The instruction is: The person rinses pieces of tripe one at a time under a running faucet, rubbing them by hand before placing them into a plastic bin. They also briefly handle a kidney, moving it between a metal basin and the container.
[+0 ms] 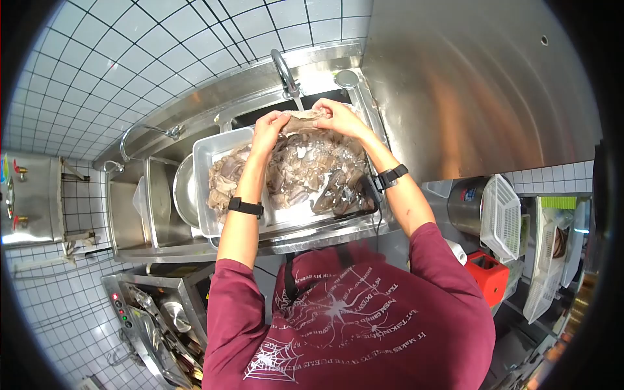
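My left hand (pixel 267 133) and my right hand (pixel 340 119) pinch the two ends of a grey-brown piece of tripe (pixel 301 122), stretched between them below the faucet (pixel 282 70). A thin stream of water seems to come from the spout. Right under my hands, a heap of tripe pieces (pixel 318 168) lies in water in a basin whose walls are mostly hidden. Beside it, partly behind my left forearm, more tripe (pixel 225 174) fills a clear plastic tub (pixel 202 156).
The steel sink (pixel 162 172) extends to the left, with a round metal bowl (pixel 184 192) and a second faucet (pixel 146 128). A tall steel panel (pixel 468 91) rises on the right. White baskets (pixel 500 218) and a red box (pixel 486 276) stand at the lower right.
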### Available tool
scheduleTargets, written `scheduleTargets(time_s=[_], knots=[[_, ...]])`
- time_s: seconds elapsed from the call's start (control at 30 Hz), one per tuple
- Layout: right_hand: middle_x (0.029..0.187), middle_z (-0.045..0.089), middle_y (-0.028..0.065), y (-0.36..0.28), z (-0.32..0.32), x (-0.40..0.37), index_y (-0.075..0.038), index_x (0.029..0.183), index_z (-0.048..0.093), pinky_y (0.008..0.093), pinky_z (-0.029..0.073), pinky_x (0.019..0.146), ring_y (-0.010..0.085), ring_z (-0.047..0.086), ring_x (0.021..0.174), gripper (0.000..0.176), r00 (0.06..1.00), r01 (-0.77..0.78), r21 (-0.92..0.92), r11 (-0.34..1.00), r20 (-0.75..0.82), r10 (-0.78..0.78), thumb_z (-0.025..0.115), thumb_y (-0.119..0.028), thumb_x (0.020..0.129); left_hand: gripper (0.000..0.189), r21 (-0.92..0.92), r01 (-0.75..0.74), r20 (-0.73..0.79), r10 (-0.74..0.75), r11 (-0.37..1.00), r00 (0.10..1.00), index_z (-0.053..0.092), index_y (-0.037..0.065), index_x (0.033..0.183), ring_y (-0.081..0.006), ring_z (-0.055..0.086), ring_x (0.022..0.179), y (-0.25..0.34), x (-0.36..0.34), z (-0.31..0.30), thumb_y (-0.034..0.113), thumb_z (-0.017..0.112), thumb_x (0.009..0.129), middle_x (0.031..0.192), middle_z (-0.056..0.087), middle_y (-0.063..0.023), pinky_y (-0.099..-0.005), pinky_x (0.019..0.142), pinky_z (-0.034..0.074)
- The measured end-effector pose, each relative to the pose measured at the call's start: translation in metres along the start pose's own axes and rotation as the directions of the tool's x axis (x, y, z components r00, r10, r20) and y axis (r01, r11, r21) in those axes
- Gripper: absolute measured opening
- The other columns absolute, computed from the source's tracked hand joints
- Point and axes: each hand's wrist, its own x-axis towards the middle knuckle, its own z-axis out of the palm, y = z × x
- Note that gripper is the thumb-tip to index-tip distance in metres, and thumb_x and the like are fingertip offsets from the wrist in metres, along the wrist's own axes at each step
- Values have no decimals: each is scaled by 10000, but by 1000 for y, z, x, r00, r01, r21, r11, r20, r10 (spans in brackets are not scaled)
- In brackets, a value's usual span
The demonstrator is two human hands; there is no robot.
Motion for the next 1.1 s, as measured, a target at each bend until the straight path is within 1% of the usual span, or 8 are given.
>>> scheduleTargets(time_s=[0.1, 0.17, 0.4, 0.57, 0.67, 0.87, 1.07, 1.1], knots=[[784, 569, -41, -17, 6, 0, -17, 1006, 606, 234, 427, 659, 46, 493, 735, 232, 997, 69, -130, 989, -22, -73, 657, -169, 839, 129, -136, 36, 15, -35, 990, 999, 632, 44, 851, -71, 524, 646, 9, 2, 10, 159, 578, 874, 755, 610, 7, -225, 590, 409], [783, 584, -25, -14, 8, 7, 4, 990, 637, 251, 430, 654, 61, 495, 735, 227, 987, -37, -19, 999, 156, 39, 613, -191, 875, 126, -203, 72, 20, -69, 977, 997, 625, 44, 893, -75, 540, 664, 10, 7, 10, 156, 570, 883, 779, 618, -1, -225, 609, 420], [870, 651, -2, 12, 9, 16, 32, 992, 650, 251, 442, 750, 76, 543, 833, 283, 991, 134, 137, 981, -24, -132, 577, -228, 908, 152, -253, 61, 107, -34, 966, 994, 598, 30, 992, -107, 600, 767, 3, 19, 8, 130, 594, 878, 868, 645, -43, -239, 699, 469], [874, 675, 68, 0, 1, 14, 48, 968, 656, 242, 479, 744, 105, 606, 791, 322, 993, 4, 300, 954, -111, 30, 551, -252, 914, 191, -175, 139, 170, -109, 975, 979, 599, 26, 1030, -115, 608, 797, -2, 27, -1, 136, 610, 875, 900, 650, -60, -240, 721, 472], [811, 657, 67, 1, -2, 17, 9, 931, 637, 233, 511, 666, 113, 633, 725, 346, 982, -127, 517, 846, -52, 179, 492, -305, 943, 218, -173, 155, 221, -116, 973, 968, 598, 21, 1060, -120, 607, 848, 1, 27, -1, 126, 617, 870, 933, 646, -68, -242, 756, 477], [907, 663, 91, 11, 11, 25, -9, 1042, 584, 284, 525, 665, 166, 656, 749, 325, 979, -85, 820, 566, -38, 201, 441, -292, 969, 424, -317, 271, 429, -117, 909, 896, 500, -8, 1209, -127, 597, 911, 8, 25, 2, 0, 637, 808, 1001, 627, -76, -249, 822, 483], [921, 621, 76, 36, 30, 36, -46, 1057, 549, 310, 516, 668, 175, 619, 799, 291, 964, -140, 956, 258, 72, 256, 432, -299, 973, 474, -209, 176, 237, -125, 962, 963, 503, -9, 1209, -121, 594, 884, -25, 41, 5, -77, 605, 751, 1042, 615, -96, -251, 807, 484], [921, 621, 76, 41, 31, 37, -46, 1057, 549, 310, 516, 668, 175, 619, 799, 291, 963, -145, 955, 257, 76, 259, 432, -299, 973, 448, 73, 32, 84, -39, 997, 996, 531, 12, 1188, -145, 594, 870, -33, 44, 8, -64, 601, 752, 1019, 612, -96, -275, 806, 480]])
